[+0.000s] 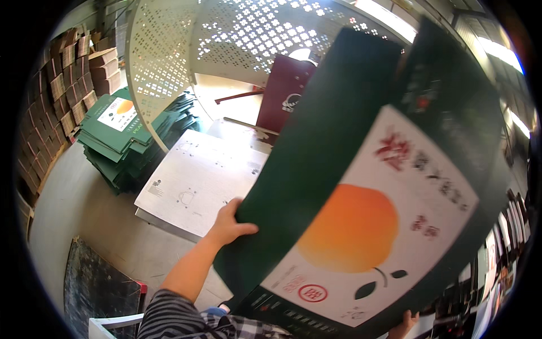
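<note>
A concrete floor (84,198) spreads pale grey across the left and lower part of the view, inside what looks like a storage or packing room lit by bright strip lights (497,51) at the upper right. Above it curves a large white perforated metal panel (186,51), its holes letting light through. Filling most of the right half is a big flattened dark green carton (339,169), held up tilted in front of the camera, its white label showing an orange fruit with leaves. Below the panel lies a stack of white flat sheets (197,181) with faint line drawings, and to its left a heap of dark green flattened cartons (121,147) of the same kind rests on the floor. Brown cardboard bundles (62,85) are piled along the far left wall. A dark red flattened box (282,93) stands behind the white stack. At the lower left is a dark mat or board (96,288). The left hand (228,223) grips the carton's left edge, thumb on its face. The right hand (403,326) shows only fingertips at the carton's lower edge, touching it; how firmly it is closed cannot be told.
</note>
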The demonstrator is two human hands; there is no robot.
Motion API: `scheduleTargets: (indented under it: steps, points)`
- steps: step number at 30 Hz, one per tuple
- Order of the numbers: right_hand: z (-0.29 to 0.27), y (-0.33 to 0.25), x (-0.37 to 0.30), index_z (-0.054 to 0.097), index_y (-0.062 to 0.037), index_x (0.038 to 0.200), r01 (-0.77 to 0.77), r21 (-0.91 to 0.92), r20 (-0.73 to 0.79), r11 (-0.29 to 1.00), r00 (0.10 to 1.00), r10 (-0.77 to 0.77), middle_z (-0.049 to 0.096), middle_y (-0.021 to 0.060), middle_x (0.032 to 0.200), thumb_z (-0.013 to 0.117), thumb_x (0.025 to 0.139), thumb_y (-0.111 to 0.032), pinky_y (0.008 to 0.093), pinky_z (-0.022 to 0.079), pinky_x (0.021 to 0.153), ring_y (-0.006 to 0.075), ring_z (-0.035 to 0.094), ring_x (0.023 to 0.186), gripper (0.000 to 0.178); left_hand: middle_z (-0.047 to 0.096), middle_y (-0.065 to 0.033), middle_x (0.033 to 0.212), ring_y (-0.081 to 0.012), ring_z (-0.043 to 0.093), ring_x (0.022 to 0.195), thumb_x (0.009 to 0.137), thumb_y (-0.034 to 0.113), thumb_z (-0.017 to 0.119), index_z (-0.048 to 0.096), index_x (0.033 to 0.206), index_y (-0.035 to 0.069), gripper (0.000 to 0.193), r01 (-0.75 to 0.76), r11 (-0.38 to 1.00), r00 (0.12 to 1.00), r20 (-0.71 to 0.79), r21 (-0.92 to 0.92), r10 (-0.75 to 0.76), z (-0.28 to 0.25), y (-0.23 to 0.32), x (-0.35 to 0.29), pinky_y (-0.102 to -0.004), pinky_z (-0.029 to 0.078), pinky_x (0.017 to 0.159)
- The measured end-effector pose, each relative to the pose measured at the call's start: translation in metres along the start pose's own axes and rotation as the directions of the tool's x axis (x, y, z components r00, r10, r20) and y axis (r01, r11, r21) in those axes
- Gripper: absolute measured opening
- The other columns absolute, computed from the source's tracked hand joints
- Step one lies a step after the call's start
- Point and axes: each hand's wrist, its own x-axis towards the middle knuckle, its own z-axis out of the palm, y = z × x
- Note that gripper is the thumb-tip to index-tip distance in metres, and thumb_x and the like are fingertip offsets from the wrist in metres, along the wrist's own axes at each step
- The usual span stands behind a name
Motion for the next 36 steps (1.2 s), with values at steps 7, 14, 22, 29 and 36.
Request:
scheduleTargets:
  steps: [7,14,22,29,36]
  points:
    - [0.161,0.115,0.035,0.053,0.0048,0.122,-0.185,-0.046,0.595,0.982,0.784,0.176,0.063,0.0102,0.106,0.070,0.071,-0.011,0.0343,0.049,0.084,0.0212,0.060,0.093,0.056,0.067,-0.0156,0.091,-0.0215,0.063,0.085,0.065,0.028,0.082,0.059,0.103,-0.005,0.055,0.265,0.951,0.942,-0.253,0.160,-0.220,-0.086,-0.121,-0.054,-0.0339,0.050,0.076]
    - [0.257,0.180,0.039,0.058,0.0087,0.108,-0.352,-0.283,0.604,0.892,0.657,0.451,0.066,0.0159,0.094,0.073,0.073,-0.008,0.0364,0.055,0.073,0.0243,0.065,0.077,0.041,0.067,-0.0157,0.091,-0.0203,0.063,0.081,0.069,0.024,0.080,0.061,0.102,-0.007,0.049,0.432,0.900,0.854,-0.351,0.064,-0.385,-0.116,-0.192,-0.076,-0.0344,0.051,0.074]
    - [0.323,0.231,0.065,0.059,0.0090,0.110,-0.418,-0.349,0.593,0.839,0.595,0.542,0.066,0.0156,0.095,0.073,0.075,-0.009,0.0376,0.055,0.074,0.0254,0.066,0.081,0.042,0.067,-0.0160,0.091,-0.0211,0.064,0.079,0.071,0.025,0.080,0.062,0.098,-0.008,0.046,0.478,0.876,0.832,-0.357,0.071,-0.425,-0.125,-0.214,-0.008,-0.0340,0.053,0.070]
    - [0.365,0.289,0.085,0.058,0.0086,0.112,-0.463,-0.479,0.530,0.746,0.525,0.666,0.066,0.0165,0.098,0.076,0.077,-0.018,0.0368,0.055,0.074,0.0259,0.066,0.083,0.048,0.066,-0.0163,0.099,-0.0248,0.065,0.085,0.075,0.032,0.078,0.058,0.112,-0.010,0.060,0.660,0.749,0.740,-0.217,0.053,-0.637,-0.131,-0.257,0.044,-0.0354,0.053,0.072]
    - [0.363,0.274,0.095,0.057,0.0102,0.114,-0.394,-0.652,0.483,0.648,0.443,0.755,0.065,0.0168,0.106,0.080,0.073,-0.032,0.0384,0.053,0.079,0.0270,0.065,0.092,0.063,0.064,-0.0178,0.105,-0.0264,0.064,0.091,0.075,0.037,0.077,0.057,0.114,-0.011,0.065,0.818,0.574,0.570,-0.180,0.031,-0.802,-0.132,-0.241,0.061,-0.0363,0.053,0.077]
